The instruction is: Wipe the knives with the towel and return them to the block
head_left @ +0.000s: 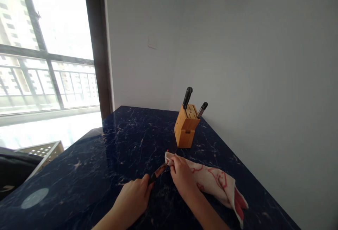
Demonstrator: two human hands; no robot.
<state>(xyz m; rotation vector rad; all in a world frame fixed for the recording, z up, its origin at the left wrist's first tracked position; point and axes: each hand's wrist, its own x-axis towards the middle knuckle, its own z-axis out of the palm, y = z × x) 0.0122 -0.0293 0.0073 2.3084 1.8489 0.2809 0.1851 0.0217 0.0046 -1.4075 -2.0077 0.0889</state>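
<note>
A small knife [160, 171] with a dark handle is gripped in my left hand [134, 195], its blade pointing up and to the right. My right hand [181, 174] pinches one end of a white cloth with red patterns [215, 182] around the blade's tip, which the cloth hides. The rest of the cloth trails to the right under my right forearm and over the table. Just beyond my hands stands a wooden knife block [185, 126]. Two handles stick out of it: a black knife handle [187, 97] and a black-and-silver handle [202, 109].
The dark blue marbled table [132, 131] reaches back to the grey wall [237, 64]. A pale round spot [35, 198] shows at its left. Beyond the left edge are a light perforated basket [50, 152], a dark item [16, 170] and a large window [60, 29].
</note>
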